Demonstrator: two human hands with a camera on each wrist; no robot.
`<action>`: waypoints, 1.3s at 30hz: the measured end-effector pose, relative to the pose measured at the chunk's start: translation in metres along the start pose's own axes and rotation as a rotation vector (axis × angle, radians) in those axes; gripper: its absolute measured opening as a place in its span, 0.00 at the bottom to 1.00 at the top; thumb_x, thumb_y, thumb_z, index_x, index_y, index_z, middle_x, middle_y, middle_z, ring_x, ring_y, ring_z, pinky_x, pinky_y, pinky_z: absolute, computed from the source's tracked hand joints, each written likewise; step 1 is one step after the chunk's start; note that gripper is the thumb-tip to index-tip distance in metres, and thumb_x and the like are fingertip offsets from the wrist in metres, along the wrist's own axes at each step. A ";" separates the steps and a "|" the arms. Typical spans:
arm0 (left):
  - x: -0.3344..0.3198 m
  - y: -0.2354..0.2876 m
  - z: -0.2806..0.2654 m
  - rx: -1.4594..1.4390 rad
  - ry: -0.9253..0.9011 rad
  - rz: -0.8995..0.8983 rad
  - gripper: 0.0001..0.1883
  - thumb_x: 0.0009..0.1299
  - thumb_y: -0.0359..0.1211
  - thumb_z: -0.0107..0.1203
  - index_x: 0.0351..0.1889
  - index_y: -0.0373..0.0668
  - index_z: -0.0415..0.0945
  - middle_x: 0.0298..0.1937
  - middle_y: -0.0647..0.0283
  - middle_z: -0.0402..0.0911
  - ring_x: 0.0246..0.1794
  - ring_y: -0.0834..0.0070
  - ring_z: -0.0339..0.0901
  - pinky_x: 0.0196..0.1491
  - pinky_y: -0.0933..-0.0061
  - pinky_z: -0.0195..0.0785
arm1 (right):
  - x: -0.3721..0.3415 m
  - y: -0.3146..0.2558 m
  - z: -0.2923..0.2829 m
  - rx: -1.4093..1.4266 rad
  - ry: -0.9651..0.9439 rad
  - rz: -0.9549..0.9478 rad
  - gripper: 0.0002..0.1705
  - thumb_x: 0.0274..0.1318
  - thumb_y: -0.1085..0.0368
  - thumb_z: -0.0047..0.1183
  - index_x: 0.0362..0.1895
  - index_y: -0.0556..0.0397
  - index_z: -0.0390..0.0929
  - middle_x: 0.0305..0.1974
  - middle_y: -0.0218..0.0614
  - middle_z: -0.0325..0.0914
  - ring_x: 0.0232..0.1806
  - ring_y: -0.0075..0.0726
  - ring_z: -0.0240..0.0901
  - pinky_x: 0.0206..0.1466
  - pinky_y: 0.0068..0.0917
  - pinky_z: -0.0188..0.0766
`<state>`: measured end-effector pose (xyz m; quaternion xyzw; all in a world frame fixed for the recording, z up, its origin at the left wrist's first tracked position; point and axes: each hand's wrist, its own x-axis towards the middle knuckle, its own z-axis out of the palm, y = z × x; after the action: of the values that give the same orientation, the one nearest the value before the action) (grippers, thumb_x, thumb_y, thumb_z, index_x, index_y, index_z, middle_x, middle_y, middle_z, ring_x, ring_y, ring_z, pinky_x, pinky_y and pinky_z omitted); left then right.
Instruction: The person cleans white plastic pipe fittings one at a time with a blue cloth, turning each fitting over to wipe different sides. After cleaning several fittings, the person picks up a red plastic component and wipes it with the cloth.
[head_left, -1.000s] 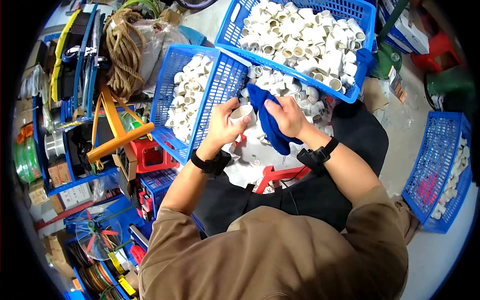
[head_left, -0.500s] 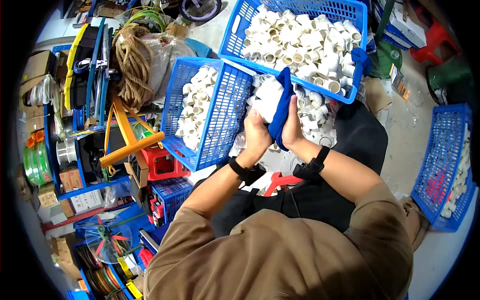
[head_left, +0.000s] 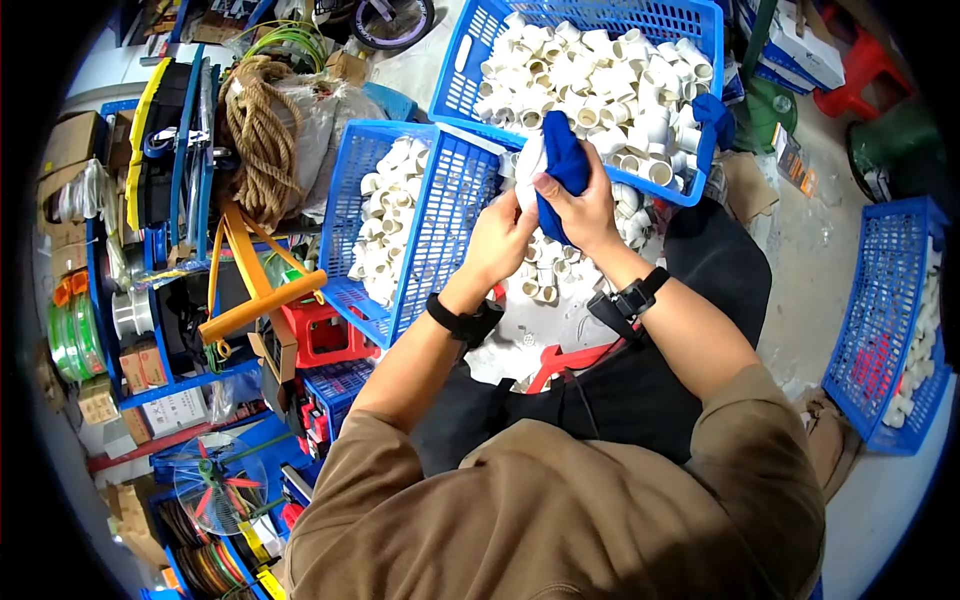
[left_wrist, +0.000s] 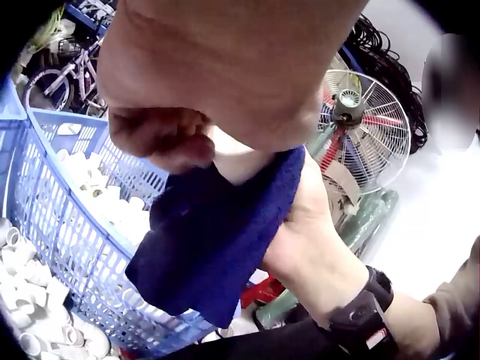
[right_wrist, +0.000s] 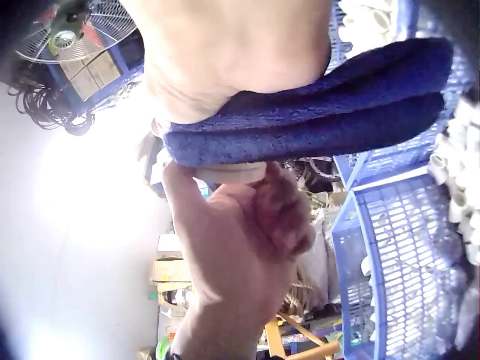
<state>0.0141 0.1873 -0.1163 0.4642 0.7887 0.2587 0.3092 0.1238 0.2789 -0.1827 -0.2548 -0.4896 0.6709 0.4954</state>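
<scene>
In front of the body my left hand [head_left: 500, 240] holds a white plastic pipe fitting [head_left: 530, 172], its fingers curled around the near end. My right hand [head_left: 588, 212] grips a dark blue cloth [head_left: 566, 165] and presses it against the fitting's right side, thumb across the cloth. The left wrist view has the cloth [left_wrist: 217, 232] hanging down below the hands, with a bit of the pale fitting [left_wrist: 238, 161] showing above it. From the right wrist, a rim of the fitting [right_wrist: 236, 172] shows between the folded cloth [right_wrist: 300, 135] and the left fingers; most of it is hidden.
A large blue basket [head_left: 455, 100] full of white fittings stands ahead, a smaller blue basket [head_left: 420, 235] of them to the left. More loose fittings [head_left: 545, 275] lie beneath the hands. Another blue basket [head_left: 870, 330] is far right; an orange frame [head_left: 262, 300] stands left.
The fitting, first held low with the cloth off to its right, has been raised and tilted in the left hand. The cloth is now bunched against its side, with the right thumb over it.
</scene>
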 end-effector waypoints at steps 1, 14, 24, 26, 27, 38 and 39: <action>0.001 -0.005 -0.004 0.004 -0.042 -0.004 0.20 0.74 0.43 0.49 0.45 0.31 0.74 0.32 0.46 0.80 0.33 0.52 0.80 0.37 0.58 0.69 | 0.003 -0.003 -0.001 -0.060 -0.026 0.001 0.39 0.50 0.39 0.69 0.53 0.57 0.73 0.40 0.36 0.77 0.41 0.31 0.73 0.48 0.29 0.71; -0.005 -0.019 -0.016 0.017 0.392 0.271 0.27 0.79 0.52 0.39 0.48 0.33 0.70 0.24 0.52 0.75 0.25 0.63 0.77 0.31 0.60 0.66 | -0.006 -0.006 0.019 0.052 -0.230 0.156 0.32 0.72 0.42 0.44 0.50 0.64 0.76 0.42 0.40 0.79 0.44 0.34 0.74 0.50 0.31 0.70; 0.009 -0.054 -0.036 -0.064 0.221 0.925 0.35 0.73 0.59 0.44 0.52 0.30 0.66 0.38 0.49 0.74 0.30 0.63 0.72 0.36 0.67 0.67 | -0.014 -0.004 0.001 0.703 -0.634 1.201 0.35 0.63 0.36 0.52 0.55 0.54 0.77 0.43 0.39 0.84 0.44 0.30 0.82 0.46 0.23 0.78; 0.006 -0.046 -0.045 -0.019 0.321 0.799 0.34 0.72 0.56 0.47 0.58 0.33 0.66 0.43 0.50 0.75 0.32 0.65 0.72 0.36 0.68 0.68 | -0.014 -0.028 0.016 0.422 -0.292 0.878 0.31 0.63 0.40 0.55 0.50 0.56 0.78 0.36 0.36 0.84 0.36 0.28 0.81 0.41 0.23 0.76; 0.002 -0.042 -0.043 -0.110 0.362 0.631 0.33 0.73 0.56 0.46 0.59 0.34 0.66 0.45 0.51 0.75 0.33 0.68 0.72 0.36 0.70 0.68 | -0.011 -0.017 0.015 0.217 -0.292 0.625 0.31 0.62 0.40 0.56 0.50 0.57 0.78 0.35 0.36 0.83 0.36 0.29 0.80 0.40 0.24 0.76; -0.014 -0.037 -0.042 0.037 0.194 0.158 0.20 0.74 0.39 0.45 0.23 0.34 0.72 0.16 0.50 0.70 0.17 0.57 0.69 0.26 0.58 0.60 | -0.003 -0.021 0.007 -0.407 -0.289 -0.035 0.39 0.49 0.40 0.66 0.53 0.61 0.79 0.40 0.53 0.84 0.41 0.50 0.84 0.46 0.37 0.78; -0.012 -0.033 -0.047 0.122 0.170 0.286 0.19 0.72 0.39 0.47 0.23 0.34 0.72 0.18 0.49 0.71 0.19 0.53 0.70 0.27 0.57 0.61 | 0.000 -0.020 0.002 -0.469 -0.451 0.070 0.37 0.50 0.38 0.64 0.50 0.57 0.81 0.38 0.51 0.84 0.41 0.51 0.84 0.46 0.38 0.78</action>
<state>-0.0342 0.1560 -0.1047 0.5661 0.7520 0.2902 0.1727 0.1301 0.2787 -0.1640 -0.2237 -0.7192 0.5958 0.2789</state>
